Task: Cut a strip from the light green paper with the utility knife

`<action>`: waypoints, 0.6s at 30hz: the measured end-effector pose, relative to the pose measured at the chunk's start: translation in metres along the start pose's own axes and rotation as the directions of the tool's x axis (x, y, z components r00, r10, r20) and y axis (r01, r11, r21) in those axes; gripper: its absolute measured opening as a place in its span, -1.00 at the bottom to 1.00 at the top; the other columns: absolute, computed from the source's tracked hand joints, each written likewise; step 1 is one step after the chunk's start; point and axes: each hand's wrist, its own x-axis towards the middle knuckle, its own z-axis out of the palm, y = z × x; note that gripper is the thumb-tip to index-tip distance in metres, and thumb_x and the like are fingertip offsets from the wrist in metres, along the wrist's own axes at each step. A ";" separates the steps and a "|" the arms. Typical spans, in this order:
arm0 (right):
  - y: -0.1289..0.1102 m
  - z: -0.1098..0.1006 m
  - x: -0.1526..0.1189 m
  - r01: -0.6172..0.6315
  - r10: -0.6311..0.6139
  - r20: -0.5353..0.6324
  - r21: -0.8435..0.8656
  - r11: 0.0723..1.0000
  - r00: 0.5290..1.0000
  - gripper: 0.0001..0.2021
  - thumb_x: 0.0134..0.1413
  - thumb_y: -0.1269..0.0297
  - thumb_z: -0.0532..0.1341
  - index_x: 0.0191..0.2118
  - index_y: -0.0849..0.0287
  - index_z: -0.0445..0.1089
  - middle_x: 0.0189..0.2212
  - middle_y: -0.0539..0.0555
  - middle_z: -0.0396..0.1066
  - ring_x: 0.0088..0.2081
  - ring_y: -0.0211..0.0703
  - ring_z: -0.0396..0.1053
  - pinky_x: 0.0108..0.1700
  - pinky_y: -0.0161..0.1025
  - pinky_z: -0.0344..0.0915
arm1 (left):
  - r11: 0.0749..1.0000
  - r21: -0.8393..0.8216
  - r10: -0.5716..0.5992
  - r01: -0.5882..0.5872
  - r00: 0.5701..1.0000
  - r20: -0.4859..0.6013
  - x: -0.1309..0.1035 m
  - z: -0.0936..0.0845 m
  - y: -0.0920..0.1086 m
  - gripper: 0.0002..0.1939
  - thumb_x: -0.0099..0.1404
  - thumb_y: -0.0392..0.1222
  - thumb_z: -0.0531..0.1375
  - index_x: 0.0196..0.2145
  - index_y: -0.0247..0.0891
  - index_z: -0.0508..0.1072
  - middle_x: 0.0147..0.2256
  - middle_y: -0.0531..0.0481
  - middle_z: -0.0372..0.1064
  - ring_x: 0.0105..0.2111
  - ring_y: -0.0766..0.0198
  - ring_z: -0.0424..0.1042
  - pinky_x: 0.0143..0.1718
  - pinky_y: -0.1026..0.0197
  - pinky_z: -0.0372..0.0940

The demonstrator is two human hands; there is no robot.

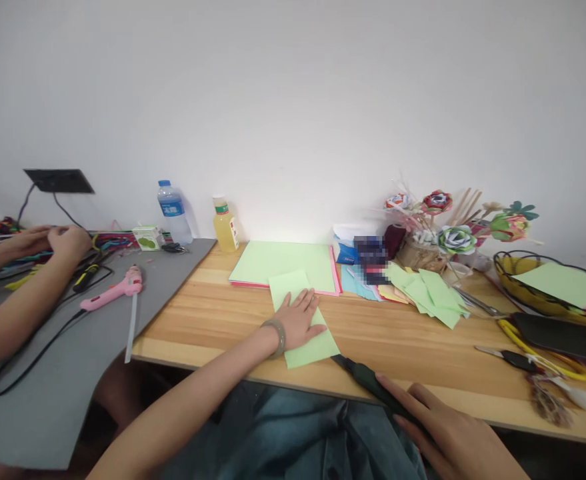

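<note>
Paper [310, 352], one pale green, plain, straight-edged piece, lies aslant in front of the paper stack [283, 260], its far end overlapping the stack's near edge. My left hand [300, 320] presses flat on it, fingers stretched and slightly spread, hiding its middle. Nearer to me than the stack and off to its right, my right hand [437, 427] grips the handle of a dark tool [373, 381], whose tip reaches the paper's near right corner.

I read 冰露 in white on the blue label of the water bottle [175, 223], left of the stack. The print on the yellow drink bottle [225, 230], just beside the stack's left edge, is too small for me to make out.

The stack is green on top, with pink and red edges beneath. Well to its left, a pink glue gun [115, 293] rests on a grey surface [47, 413], near a co-worker's hands [70, 241]. To the stack's right lie loose green pieces [435, 293], with paper flowers [456, 240] behind them and a yellow basket [510, 283] farther right.
</note>
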 end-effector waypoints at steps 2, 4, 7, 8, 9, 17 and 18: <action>-0.001 0.001 -0.001 0.022 -0.022 -0.014 -0.019 1.000 1.000 -0.57 0.17 0.28 -0.07 0.15 -0.05 0.16 -0.36 0.04 0.44 -0.55 -0.21 0.42 -0.61 -0.36 0.28 | 1.000 0.001 0.001 -0.001 1.000 0.006 0.000 -0.001 0.000 -0.22 0.28 0.27 -0.37 0.26 -0.36 -0.27 0.28 -0.15 -0.46 0.26 0.12 -0.41 0.17 -0.17 -0.26; -0.001 0.001 -0.002 0.030 -0.031 -0.009 -0.010 0.999 0.999 -0.56 0.17 0.29 -0.07 0.17 -0.07 0.13 -0.37 0.02 0.43 -0.57 -0.23 0.42 -0.59 -0.36 0.28 | 1.000 0.001 0.001 -0.001 1.000 0.008 0.001 -0.001 0.000 -0.21 0.28 0.28 -0.38 0.26 -0.36 -0.27 0.28 -0.15 -0.46 0.26 0.12 -0.41 0.17 -0.17 -0.26; -0.003 0.000 -0.003 0.020 -0.021 0.004 0.002 1.000 1.000 -0.54 0.16 0.31 -0.06 0.18 -0.13 0.09 -0.41 -0.02 0.41 -0.59 -0.26 0.40 -0.58 -0.38 0.27 | 1.000 0.004 0.000 0.000 1.000 0.008 0.001 0.000 -0.001 -0.21 0.27 0.29 -0.38 0.26 -0.34 -0.28 0.28 -0.14 -0.47 0.26 0.12 -0.43 0.17 -0.18 -0.27; -0.003 0.000 -0.004 0.016 -0.017 0.005 0.001 1.000 1.000 -0.54 0.16 0.31 -0.06 0.18 -0.14 0.09 -0.42 -0.02 0.41 -0.60 -0.26 0.39 -0.58 -0.38 0.26 | 1.000 0.005 -0.001 0.001 1.000 0.007 0.001 0.001 -0.001 -0.21 0.27 0.29 -0.38 0.26 -0.34 -0.28 0.28 -0.13 -0.48 0.26 0.12 -0.44 0.17 -0.19 -0.28; -0.003 -0.001 -0.004 0.014 -0.014 0.004 -0.001 1.000 1.000 -0.54 0.16 0.30 -0.06 0.18 -0.14 0.09 -0.42 -0.02 0.41 -0.60 -0.26 0.39 -0.58 -0.37 0.26 | 1.000 0.005 -0.003 0.003 1.000 0.008 0.002 0.001 -0.001 -0.20 0.27 0.29 -0.38 0.26 -0.34 -0.28 0.28 -0.13 -0.48 0.26 0.12 -0.44 0.17 -0.20 -0.28; -0.001 -0.003 -0.003 -0.023 0.021 0.033 0.039 0.999 0.999 -0.55 0.16 0.27 -0.06 0.17 -0.13 0.10 -0.43 -0.02 0.40 -0.58 -0.24 0.39 -0.56 -0.36 0.26 | 1.000 0.009 -0.005 0.005 1.000 0.007 0.002 0.003 -0.002 -0.18 0.26 0.31 -0.39 0.26 -0.35 -0.29 0.28 -0.13 -0.49 0.26 0.10 -0.45 0.16 -0.21 -0.28; -0.001 -0.002 -0.003 -0.022 0.020 0.039 0.044 0.999 0.999 -0.55 0.16 0.28 -0.06 0.18 -0.12 0.10 -0.43 -0.02 0.39 -0.57 -0.24 0.40 -0.55 -0.36 0.27 | 1.000 0.009 -0.005 0.005 1.000 0.007 0.002 0.003 -0.002 -0.19 0.26 0.31 -0.39 0.26 -0.35 -0.29 0.28 -0.13 -0.49 0.26 0.10 -0.45 0.16 -0.21 -0.28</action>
